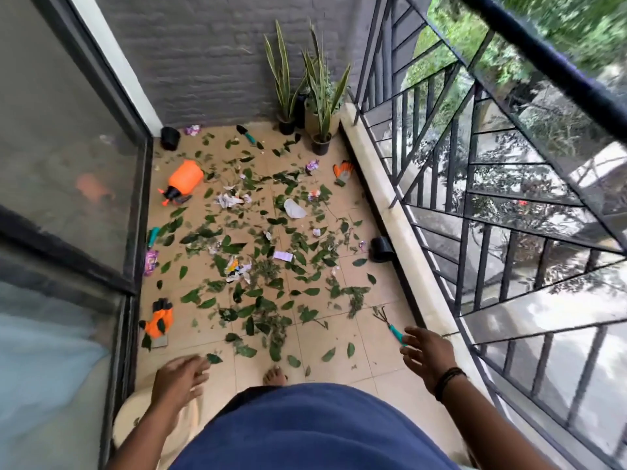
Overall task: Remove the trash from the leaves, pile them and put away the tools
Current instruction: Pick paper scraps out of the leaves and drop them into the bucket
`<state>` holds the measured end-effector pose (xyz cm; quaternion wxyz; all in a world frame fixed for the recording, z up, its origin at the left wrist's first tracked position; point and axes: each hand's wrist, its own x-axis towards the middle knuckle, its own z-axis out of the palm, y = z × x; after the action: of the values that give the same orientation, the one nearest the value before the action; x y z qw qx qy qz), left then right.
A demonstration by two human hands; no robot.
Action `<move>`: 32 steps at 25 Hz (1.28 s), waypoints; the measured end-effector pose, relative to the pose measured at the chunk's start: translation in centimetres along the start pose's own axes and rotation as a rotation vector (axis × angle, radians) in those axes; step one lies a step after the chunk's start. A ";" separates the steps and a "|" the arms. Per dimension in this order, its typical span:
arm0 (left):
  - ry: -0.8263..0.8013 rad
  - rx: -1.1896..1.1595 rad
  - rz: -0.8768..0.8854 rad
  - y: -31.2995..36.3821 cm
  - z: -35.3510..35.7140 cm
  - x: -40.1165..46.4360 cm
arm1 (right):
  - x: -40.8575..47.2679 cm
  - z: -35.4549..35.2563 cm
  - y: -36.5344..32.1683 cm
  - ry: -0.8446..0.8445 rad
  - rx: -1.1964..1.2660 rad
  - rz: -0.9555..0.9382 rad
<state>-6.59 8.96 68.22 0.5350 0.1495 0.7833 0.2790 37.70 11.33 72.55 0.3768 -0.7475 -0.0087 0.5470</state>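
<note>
Leaves (258, 300) are lying scattered over the floor (373, 364) with trash (229, 200) mixed in; rake (390, 325), trowel (246, 133) and sprayer (183, 179) are lying about. Both hands, left (179, 379) and right (429, 357), are hanging empty, fingers relaxed. Nothing looks started.

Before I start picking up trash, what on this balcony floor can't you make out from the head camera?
- Teal-handled tool by the glass door: leaves hide its working end.
- Small teal-handled hand rake: the right hand covers its handle end.
- Purple crumpled wrappers: too small to read.
- Floor nearest the person: hidden by the blue shirt.
- Left hand: motion-blurred.
</note>
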 end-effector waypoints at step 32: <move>-0.223 1.765 0.566 -1.6 49.1 67.0 | 76.1 28.0 10.2 -0.052 -1.079 -0.483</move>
<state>13.16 56.96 3.35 0.2118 0.7130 0.5904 -0.3133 41.08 51.87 1.71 0.0570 -0.7968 -0.4646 0.3821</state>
